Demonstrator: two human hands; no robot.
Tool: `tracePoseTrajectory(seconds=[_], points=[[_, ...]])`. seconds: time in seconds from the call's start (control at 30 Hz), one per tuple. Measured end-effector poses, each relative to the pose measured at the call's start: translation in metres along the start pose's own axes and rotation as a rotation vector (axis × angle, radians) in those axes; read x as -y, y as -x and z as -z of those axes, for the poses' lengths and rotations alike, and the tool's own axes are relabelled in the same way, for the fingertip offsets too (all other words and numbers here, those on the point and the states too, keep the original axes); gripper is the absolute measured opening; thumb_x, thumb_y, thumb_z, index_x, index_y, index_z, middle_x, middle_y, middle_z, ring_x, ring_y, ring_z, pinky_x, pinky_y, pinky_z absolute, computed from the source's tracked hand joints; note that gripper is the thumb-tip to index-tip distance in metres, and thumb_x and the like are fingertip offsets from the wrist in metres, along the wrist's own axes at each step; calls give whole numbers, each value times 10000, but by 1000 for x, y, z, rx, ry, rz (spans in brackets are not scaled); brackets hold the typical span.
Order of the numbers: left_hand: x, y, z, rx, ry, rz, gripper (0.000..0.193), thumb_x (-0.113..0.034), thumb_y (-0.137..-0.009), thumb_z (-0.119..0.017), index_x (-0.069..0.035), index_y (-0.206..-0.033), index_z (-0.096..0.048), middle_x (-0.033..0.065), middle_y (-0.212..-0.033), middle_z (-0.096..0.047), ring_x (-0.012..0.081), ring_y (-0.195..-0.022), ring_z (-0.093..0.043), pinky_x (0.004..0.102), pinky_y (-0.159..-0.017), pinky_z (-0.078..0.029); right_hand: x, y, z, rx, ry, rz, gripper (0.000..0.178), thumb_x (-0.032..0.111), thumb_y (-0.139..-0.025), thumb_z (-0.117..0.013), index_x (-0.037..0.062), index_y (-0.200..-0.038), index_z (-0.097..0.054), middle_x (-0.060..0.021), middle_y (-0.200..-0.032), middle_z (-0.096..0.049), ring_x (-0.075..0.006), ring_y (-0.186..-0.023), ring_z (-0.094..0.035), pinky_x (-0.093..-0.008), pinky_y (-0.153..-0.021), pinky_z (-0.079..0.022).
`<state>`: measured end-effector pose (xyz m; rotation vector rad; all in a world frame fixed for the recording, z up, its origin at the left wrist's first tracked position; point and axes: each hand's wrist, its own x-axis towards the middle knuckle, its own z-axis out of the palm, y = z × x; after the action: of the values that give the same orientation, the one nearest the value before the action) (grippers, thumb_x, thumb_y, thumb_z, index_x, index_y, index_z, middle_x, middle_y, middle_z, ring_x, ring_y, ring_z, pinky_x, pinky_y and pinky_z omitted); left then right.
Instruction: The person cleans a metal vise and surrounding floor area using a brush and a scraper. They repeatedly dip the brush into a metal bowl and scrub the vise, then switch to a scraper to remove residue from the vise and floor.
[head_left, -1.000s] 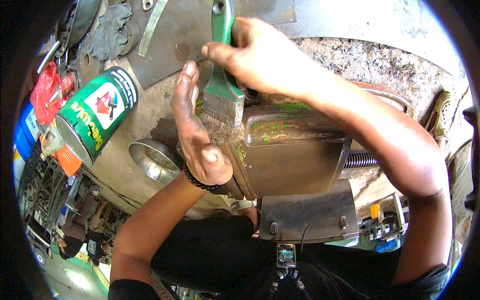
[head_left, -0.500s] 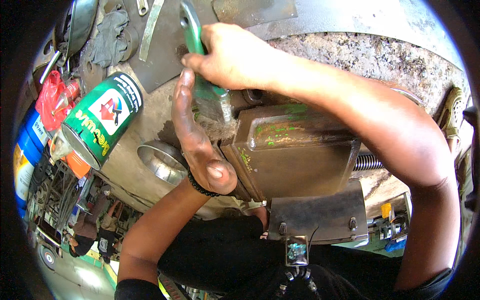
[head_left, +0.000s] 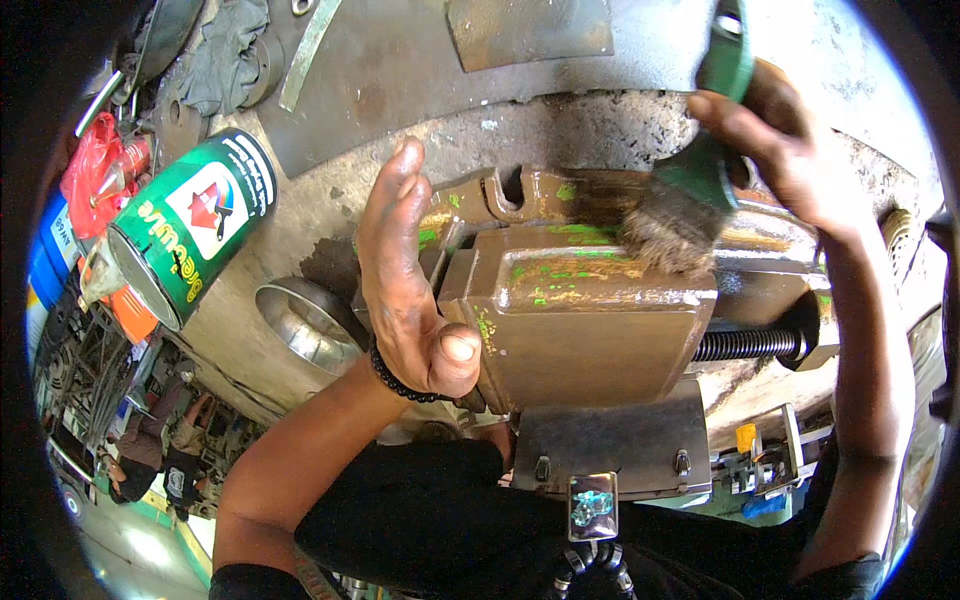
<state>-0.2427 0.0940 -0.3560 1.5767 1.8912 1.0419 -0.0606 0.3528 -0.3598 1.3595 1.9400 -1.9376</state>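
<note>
My right hand (head_left: pixel 785 140) grips the green handle of a wide paintbrush (head_left: pixel 690 190), whose worn brown bristles reach down to the top right of a vise (head_left: pixel 590 350). The vise is heavy and brown, with flecks of green and bare metal along its upper edge. A black threaded screw (head_left: pixel 750 345) runs out from its right side. My left hand (head_left: pixel 400 270) stands on edge by the vise's left end, fingers stretched out and held together, thumb toward me. Nothing is in it, and a black bead bracelet circles the wrist.
A green paint can (head_left: pixel 195 225) stands left on the bench, with a shiny metal ring (head_left: pixel 310 320) between it and the vise. Behind lie a grey glove (head_left: pixel 222 60) and flat metal sheets (head_left: pixel 530 30). A red plastic bag (head_left: pixel 92 175) sits far left. Two people are in the lower left background.
My right hand has carried the paintbrush from beside my left hand across to the vise's right side. My left hand stays near the left end, fingers still straight.
</note>
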Motion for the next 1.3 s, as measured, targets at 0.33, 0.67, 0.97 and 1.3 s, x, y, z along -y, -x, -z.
tracePoseTrajectory(seconds=[0.33,0.67,0.97,1.3], points=[[-6,-3,-5,-36,-27,21,803,-556,-1036,-197,55,-1556,-180,294,-1600,-237,429,-1491,-261,564,-1226,-192,4,-44,-83,269,-124,379,302,317,-949,-706,30,-946,-613,-14,-724,-604,-137,-650,-555,-349,-623,-473],[-4,-4,-2,1,-68,20,791,-537,-1043,-224,64,-1556,-187,289,-1603,-252,412,-1495,-268,529,-1232,-188,7,-21,-5,400,-76,367,321,313,-956,-711,36,-1079,-606,-6,-860,-609,-108,-779,-560,-284,-697,-473],[-2,-1,-2,-19,-57,24,807,-546,-1043,-233,76,-1555,-188,284,-1605,-257,413,-1500,-261,533,-1231,-191,-2,-12,-19,435,-74,244,332,331,-946,-685,3,-953,-636,-83,-809,-648,-185,-765,-599,-377,-713,-493],[-9,-3,-4,-7,-108,86,788,-562,-1036,-263,47,-1536,-292,314,-1553,-337,452,-1435,-365,530,-1183,-273,-45,20,99,147,31,68,418,367,-965,-703,48,-1211,-592,-40,-963,-630,-119,-781,-597,-275,-664,-518]])
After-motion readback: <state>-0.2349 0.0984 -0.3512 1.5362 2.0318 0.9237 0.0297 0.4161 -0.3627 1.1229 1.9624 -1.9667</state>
